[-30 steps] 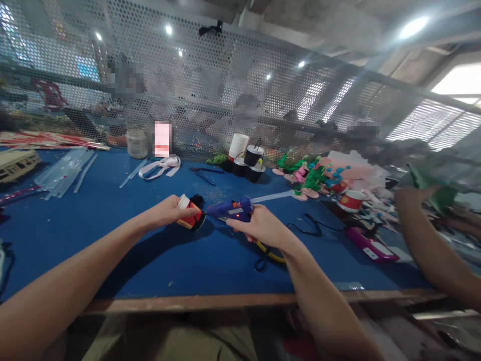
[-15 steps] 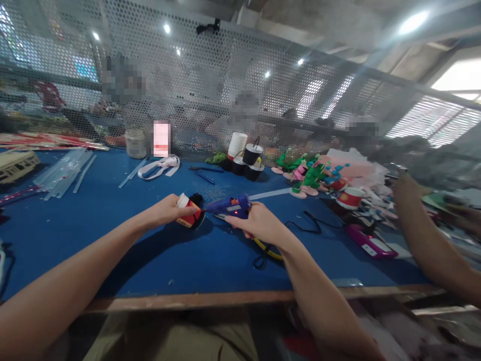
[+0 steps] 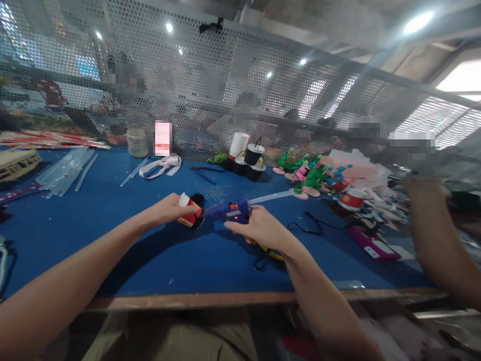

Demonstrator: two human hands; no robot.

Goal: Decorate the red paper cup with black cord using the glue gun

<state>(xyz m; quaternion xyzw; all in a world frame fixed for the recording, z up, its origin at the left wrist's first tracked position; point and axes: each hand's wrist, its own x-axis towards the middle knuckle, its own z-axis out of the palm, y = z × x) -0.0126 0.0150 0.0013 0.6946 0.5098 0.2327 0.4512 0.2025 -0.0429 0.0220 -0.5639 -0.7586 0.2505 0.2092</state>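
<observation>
1. the left hand point(image 3: 169, 209) is closing around the cup point(image 3: 194, 219), thumb on its side, fingers mostly hidden behind; the cup is tilting on its side over the near-middle of the table point(image 3: 169, 260).
2. the right hand point(image 3: 265, 225) is curling firmly around the gun point(image 3: 223, 211), whose nozzle is pointing at the cup's dark end; whether it is touching, i cannot tell.
3. a clear stick point(image 3: 273, 196) is jutting from the gun's back, and a small red light is glowing on its side, so gluing is probably going on.
4. the held cup is already wearing red and black; a black piece point(image 3: 198, 198) is showing just behind it, and i cannot tell whether it is attached.
5. black cups point(image 3: 255, 173) with thin handles are standing at the back, seemingly further along; the held cup is showing no handle that i can make out, so it is likely awaiting more work.
6. the gun is bearing a pale label and the cup a yellow band with dark marks; neither is reading clearly. no brand is showing legibly.
</observation>
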